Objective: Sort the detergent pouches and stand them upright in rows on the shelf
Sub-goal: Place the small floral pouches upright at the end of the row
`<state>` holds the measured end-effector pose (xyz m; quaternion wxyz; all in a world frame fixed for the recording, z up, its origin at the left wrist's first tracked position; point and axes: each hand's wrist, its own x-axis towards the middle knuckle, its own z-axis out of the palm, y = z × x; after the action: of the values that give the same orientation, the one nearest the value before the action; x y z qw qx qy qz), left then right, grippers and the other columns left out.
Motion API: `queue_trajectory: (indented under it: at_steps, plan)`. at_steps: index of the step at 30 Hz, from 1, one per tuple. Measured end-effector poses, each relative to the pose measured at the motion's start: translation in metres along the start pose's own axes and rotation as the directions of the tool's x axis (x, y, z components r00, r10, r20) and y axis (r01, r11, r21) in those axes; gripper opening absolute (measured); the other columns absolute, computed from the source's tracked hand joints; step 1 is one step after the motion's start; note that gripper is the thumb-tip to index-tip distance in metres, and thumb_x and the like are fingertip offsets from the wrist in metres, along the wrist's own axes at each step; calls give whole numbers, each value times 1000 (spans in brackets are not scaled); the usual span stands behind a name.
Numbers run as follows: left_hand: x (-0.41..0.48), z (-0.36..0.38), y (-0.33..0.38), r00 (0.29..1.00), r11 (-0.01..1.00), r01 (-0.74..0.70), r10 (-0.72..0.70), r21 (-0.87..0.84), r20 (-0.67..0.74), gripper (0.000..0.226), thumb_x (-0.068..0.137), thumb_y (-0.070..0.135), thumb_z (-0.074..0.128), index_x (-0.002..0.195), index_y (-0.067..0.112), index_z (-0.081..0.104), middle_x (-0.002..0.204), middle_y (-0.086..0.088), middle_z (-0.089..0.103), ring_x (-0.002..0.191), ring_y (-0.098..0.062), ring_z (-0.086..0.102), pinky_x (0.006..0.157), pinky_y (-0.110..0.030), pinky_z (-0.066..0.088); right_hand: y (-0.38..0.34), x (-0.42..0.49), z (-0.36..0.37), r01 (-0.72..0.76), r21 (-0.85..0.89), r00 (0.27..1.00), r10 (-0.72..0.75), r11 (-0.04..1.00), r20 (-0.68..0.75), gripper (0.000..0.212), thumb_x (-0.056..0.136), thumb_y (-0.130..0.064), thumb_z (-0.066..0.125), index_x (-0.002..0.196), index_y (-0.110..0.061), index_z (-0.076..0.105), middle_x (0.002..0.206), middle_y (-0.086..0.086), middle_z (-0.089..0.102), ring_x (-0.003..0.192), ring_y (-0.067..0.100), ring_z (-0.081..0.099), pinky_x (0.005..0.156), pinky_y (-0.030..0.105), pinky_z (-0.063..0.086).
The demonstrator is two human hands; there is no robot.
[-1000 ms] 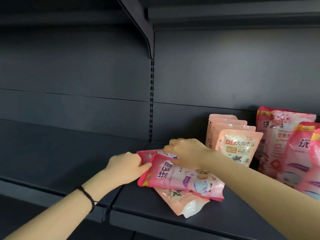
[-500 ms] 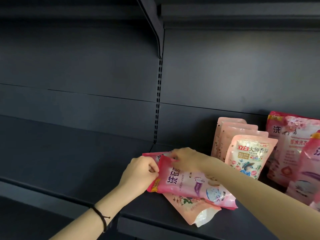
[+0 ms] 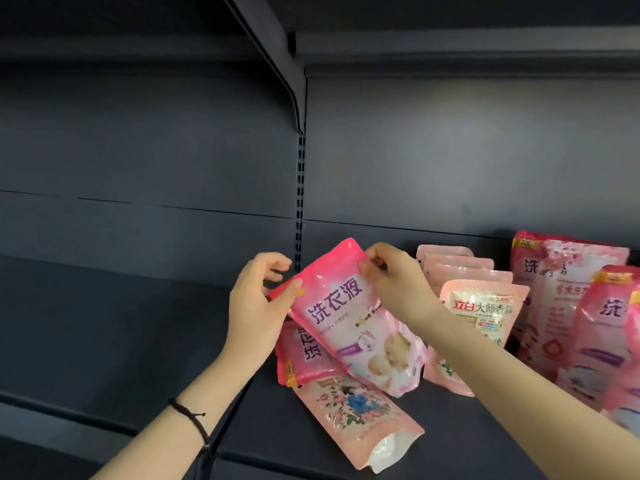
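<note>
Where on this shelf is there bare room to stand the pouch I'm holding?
The left shelf bay, left of the slotted upright, is bare. A smaller bare strip lies along the front, right of the flat floral pouch. Crowded: the lying pink pouch under the held pink pouch, and the standing pale pouches and large pink pouches to its right.

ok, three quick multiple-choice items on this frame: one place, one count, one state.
1. Where is the floral pouch? A standing in the back row; B lying flat near the shelf front edge; C in a hand.
2. How many hands grip the bright pink pouch? A none; B one; C two.
3. That pouch is: A tilted, held by its top; B lying flat; C torn open.
Answers: 1B, it lies face up by the edge; 2C, left hand and right hand pinch its top corners; 3A, its top is up and it leans.
</note>
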<state>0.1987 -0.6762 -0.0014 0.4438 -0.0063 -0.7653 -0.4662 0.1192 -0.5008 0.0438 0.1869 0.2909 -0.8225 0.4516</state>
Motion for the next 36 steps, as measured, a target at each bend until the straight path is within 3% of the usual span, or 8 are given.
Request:
queue_trajectory:
  at_steps: [4, 8, 10, 13, 18, 23, 26, 36]
  plan:
    - [-35, 25, -6, 965, 912, 241, -263, -333, -22, 44, 82, 19, 74, 103, 41, 41, 122, 14, 52, 110, 1, 56, 88, -23, 47, 11, -18, -2, -22, 159, 990, 43, 987, -133, 15, 98, -12, 51, 85, -7, 58, 77, 7, 59, 67, 16, 49, 62, 26, 40]
    - [-50, 47, -8, 924, 785, 378, -358, -492, 138, 25, 86, 15, 69, 88, 33, 51, 99, 3, 72, 93, -7, 69, 80, -27, 53, 15, -27, -3, 32, 195, 980, 7, 980, -198, 9, 98, -14, 52, 92, -13, 58, 81, 3, 63, 72, 19, 57, 63, 30, 48]
    - [-48, 52, -4, 940, 792, 334, -321, -511, 116, 23, 87, 8, 67, 89, 27, 55, 91, 2, 74, 86, -10, 70, 71, -22, 54, 14, -33, -1, 63, 249, 978, -10, 966, -207, 11, 96, -11, 53, 103, -19, 51, 87, -3, 64, 79, 17, 61, 66, 29, 52]
    - [-46, 55, -3, 942, 783, 310, -329, -539, 63, 29, 86, 1, 67, 100, 25, 59, 99, -2, 73, 91, -14, 69, 75, -24, 54, 17, -45, 1, 142, 232, 978, -100, 962, -183, 43, 93, -2, 53, 114, -36, 37, 96, -10, 62, 86, 7, 62, 70, 22, 52]
    - [-44, 57, 4, 970, 809, 226, -241, -542, 45, 36, 85, 2, 69, 106, 30, 60, 105, -1, 72, 95, -14, 69, 77, -24, 55, 27, -58, -5, 239, -76, 946, -250, 968, -209, 31, 89, 8, 55, 107, -15, 66, 100, -2, 66, 87, 3, 56, 73, 10, 45]
    - [-29, 61, 40, 1000, 864, 5, -2, -504, 7, 40, 86, 8, 70, 108, 40, 61, 82, -23, 64, 75, -20, 62, 73, -38, 54, 19, -62, -27, 131, 122, 914, -72, 984, -398, 37, 90, 6, 55, 109, -24, 64, 100, -13, 67, 87, -1, 61, 76, 13, 47]
    - [-19, 65, 66, 990, 871, -133, 137, -473, -25, 42, 86, 8, 70, 112, 38, 58, 82, -2, 70, 75, -12, 66, 71, -20, 52, 8, -71, -43, 184, 200, 863, -61, 962, -502, 45, 91, 3, 56, 104, -39, 58, 95, -24, 64, 86, 0, 61, 75, 14, 48]
    - [-65, 127, 127, 986, 811, -144, 166, -568, -13, 43, 83, 8, 72, 109, 40, 60, 94, -1, 73, 87, -13, 70, 75, -20, 53, 32, -120, -126, 191, 337, 838, 26, 922, -546, 40, 90, 5, 57, 107, -30, 64, 102, -22, 68, 93, 1, 65, 77, 15, 52]
